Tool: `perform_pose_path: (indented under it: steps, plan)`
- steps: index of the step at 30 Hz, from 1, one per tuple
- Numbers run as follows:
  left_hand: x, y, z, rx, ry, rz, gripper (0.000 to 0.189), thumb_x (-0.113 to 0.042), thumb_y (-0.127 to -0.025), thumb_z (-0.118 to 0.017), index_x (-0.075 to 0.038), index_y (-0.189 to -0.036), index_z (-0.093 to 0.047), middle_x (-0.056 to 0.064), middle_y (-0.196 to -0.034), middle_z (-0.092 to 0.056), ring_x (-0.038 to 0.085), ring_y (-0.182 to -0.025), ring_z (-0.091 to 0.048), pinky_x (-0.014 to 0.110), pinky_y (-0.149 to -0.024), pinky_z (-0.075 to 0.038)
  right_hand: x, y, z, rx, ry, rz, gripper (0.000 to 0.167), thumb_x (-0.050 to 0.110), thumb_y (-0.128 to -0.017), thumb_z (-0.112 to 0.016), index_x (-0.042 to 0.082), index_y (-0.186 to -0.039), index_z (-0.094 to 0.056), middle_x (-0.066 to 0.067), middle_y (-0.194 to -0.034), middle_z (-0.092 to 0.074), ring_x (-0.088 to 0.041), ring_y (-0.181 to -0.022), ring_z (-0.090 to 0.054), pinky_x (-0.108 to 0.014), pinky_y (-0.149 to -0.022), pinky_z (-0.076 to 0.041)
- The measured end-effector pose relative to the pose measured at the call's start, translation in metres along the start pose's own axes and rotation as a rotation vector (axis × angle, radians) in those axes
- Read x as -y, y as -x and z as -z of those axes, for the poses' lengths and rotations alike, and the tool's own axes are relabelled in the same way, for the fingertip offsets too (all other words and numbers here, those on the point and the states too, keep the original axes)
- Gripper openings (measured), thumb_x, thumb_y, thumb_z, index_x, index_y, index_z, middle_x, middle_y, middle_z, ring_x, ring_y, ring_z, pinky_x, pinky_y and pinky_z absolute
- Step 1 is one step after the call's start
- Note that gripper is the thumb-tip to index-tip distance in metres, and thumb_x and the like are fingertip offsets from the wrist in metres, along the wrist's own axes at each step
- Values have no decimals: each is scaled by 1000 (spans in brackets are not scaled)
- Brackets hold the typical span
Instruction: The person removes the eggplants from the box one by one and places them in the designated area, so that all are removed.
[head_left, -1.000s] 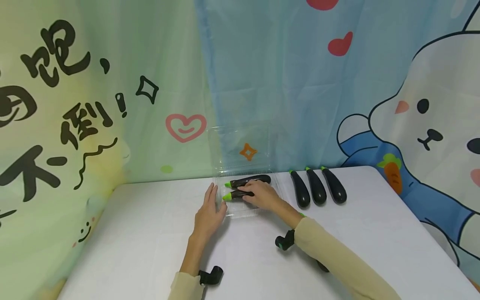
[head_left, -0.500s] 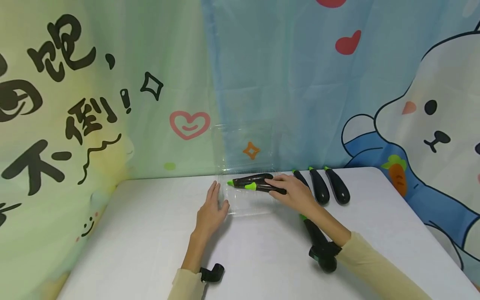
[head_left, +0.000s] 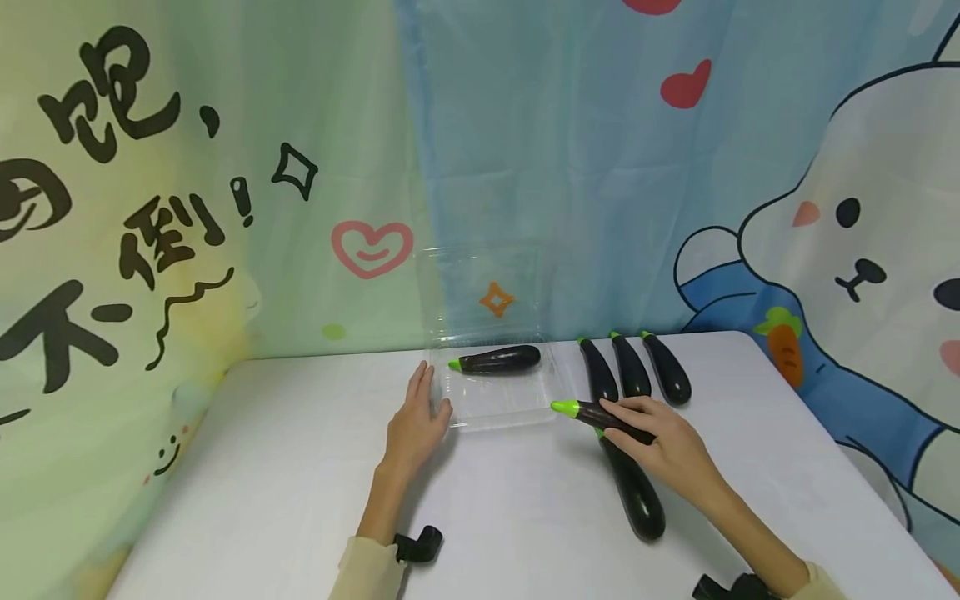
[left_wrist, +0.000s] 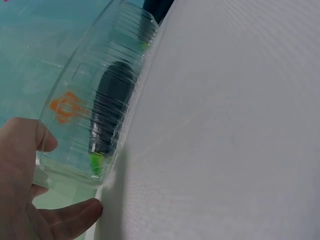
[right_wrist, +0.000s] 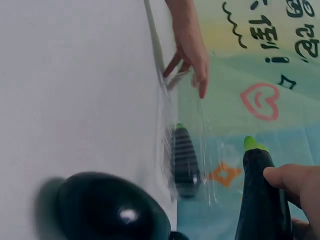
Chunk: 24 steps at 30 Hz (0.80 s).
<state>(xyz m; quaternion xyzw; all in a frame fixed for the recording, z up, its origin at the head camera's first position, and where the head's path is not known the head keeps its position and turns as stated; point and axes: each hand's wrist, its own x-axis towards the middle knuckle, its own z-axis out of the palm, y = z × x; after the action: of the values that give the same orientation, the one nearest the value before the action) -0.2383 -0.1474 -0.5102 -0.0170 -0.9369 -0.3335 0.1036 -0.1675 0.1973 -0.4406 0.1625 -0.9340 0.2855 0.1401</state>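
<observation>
My right hand (head_left: 663,442) grips a dark eggplant (head_left: 592,414) with a bright green stem end, above the table right of a clear plastic clamshell box (head_left: 502,412). In the right wrist view the thumb lies along the held eggplant (right_wrist: 262,195). One eggplant (head_left: 498,360) lies crosswise in the back of the box, whose lid stands raised behind. At the box's left side rests my left hand (head_left: 414,429), fingers mostly straight and touching the wall; the left wrist view shows this hand (left_wrist: 30,190) beside the ribbed box wall (left_wrist: 75,170).
Three eggplants (head_left: 671,371) lie side by side at the back right of the white table (head_left: 262,467), partly behind the held one. A larger-looking eggplant (head_left: 633,492) lies nearer, below my right hand. A printed curtain (head_left: 495,150) hangs behind the table edge.
The right hand has lifted one eggplant out of the box and carried it right, over the loose eggplants. One eggplant stays in the box. The left hand has hardly moved.
</observation>
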Motion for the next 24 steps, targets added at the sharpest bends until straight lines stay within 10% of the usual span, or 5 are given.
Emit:
perform_pose_path:
  steps: [9, 24]
  plan:
    - [0, 0, 2, 5, 3, 2, 64, -34, -92, -50, -15, -151, -34, -2, -161, -27, 33, -120, -60, 51, -78, -53, -14, 20, 6, -97, 9, -10, 42, 21, -83, -75, 15, -125, -68, -4, -109, -67, -14, -91, -56, -24, -64, -43]
    - [0, -1, 0, 21, -10, 15, 64, -35, -92, -48, -16, -152, -33, -3, -161, -26, 33, -115, -63, 48, -74, -53, -30, 29, 10, -115, 66, -69, 41, 22, -81, -77, 13, -120, -70, -8, -106, -67, -19, -86, -56, -25, -61, -41]
